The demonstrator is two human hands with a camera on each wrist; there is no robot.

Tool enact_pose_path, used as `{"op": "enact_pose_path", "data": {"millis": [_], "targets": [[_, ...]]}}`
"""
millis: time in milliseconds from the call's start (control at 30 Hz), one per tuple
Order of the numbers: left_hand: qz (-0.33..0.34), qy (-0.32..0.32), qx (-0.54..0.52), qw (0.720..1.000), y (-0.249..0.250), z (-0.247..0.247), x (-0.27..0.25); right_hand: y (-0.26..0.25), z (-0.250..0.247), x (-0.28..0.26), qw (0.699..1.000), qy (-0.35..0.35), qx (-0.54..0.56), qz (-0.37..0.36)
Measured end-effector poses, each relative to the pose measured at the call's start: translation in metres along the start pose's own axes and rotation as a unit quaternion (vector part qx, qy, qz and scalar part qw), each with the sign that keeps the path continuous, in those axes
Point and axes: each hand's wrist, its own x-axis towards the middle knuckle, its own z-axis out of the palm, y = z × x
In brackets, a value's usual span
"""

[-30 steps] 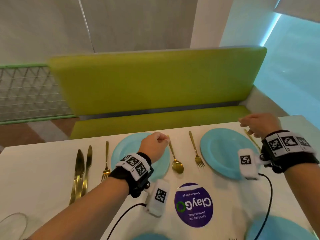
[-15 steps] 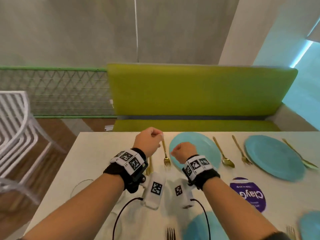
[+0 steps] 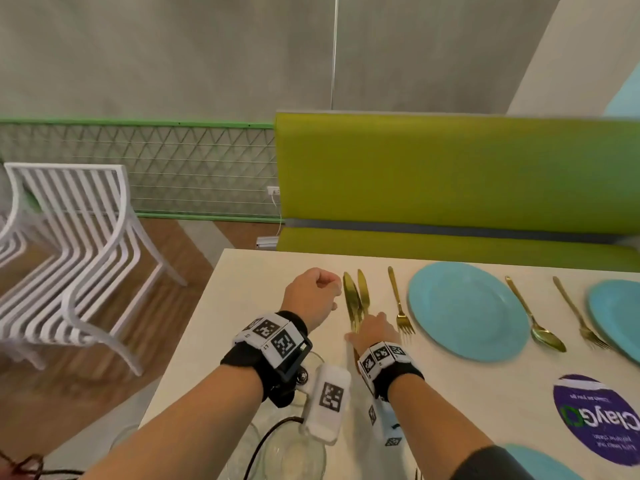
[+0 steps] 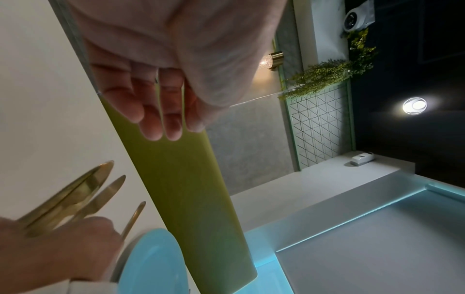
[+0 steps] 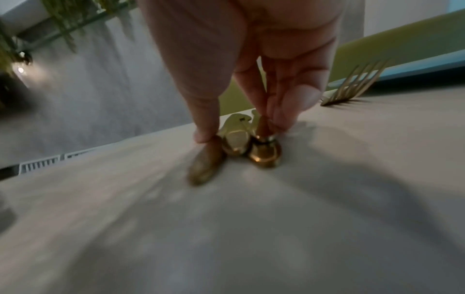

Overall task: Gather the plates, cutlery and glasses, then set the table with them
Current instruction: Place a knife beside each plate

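Observation:
Several gold knives (image 3: 353, 299) lie bunched on the white table (image 3: 242, 306), left of a gold fork (image 3: 398, 303) and a blue plate (image 3: 467, 310). My right hand (image 3: 372, 332) is down on their handle ends. In the right wrist view the right hand (image 5: 239, 131) has thumb and fingers pinching the knife handles (image 5: 236, 143). My left hand (image 3: 311, 296) hovers just left of the blades, curled into a fist. The left wrist view shows that left hand (image 4: 161, 119) holding nothing, with the knives (image 4: 75, 197) below it.
A gold spoon (image 3: 533, 317), a second fork (image 3: 578, 313) and another blue plate (image 3: 620, 317) lie to the right. Clear glasses (image 3: 294, 455) stand under my forearms. A purple sticker (image 3: 602, 417) is at right. A green bench (image 3: 450, 174) lies beyond; a white chair (image 3: 86, 254) stands left.
My right hand crossed from the far right plate to the knives at the left and took their handles. My left hand moved left to beside the blades. The head view swung left.

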Motion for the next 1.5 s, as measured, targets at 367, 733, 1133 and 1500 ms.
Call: {"op": "enact_pose_path", "data": {"millis": [367, 733, 1133, 1500], "targets": [[-0.032, -0.031, 0.001, 0.999, -0.004, 0.021, -0.012, 0.025, 0.011, -0.022, 1.0, 0.001, -0.01, 0.002], [-0.099, -0.08, 0.033, 0.991, -0.013, 0.046, -0.023, 0.052, 0.032, -0.029, 0.994, 0.033, 0.098, 0.023], [-0.136, -0.101, 0.04, 0.985, -0.017, 0.046, -0.022, 0.049, -0.03, -0.047, 0.979, -0.027, 0.137, -0.15], [-0.172, -0.108, -0.052, 0.978, -0.013, 0.059, -0.017, 0.042, -0.048, -0.076, 0.95, -0.007, 0.178, -0.256]]}}
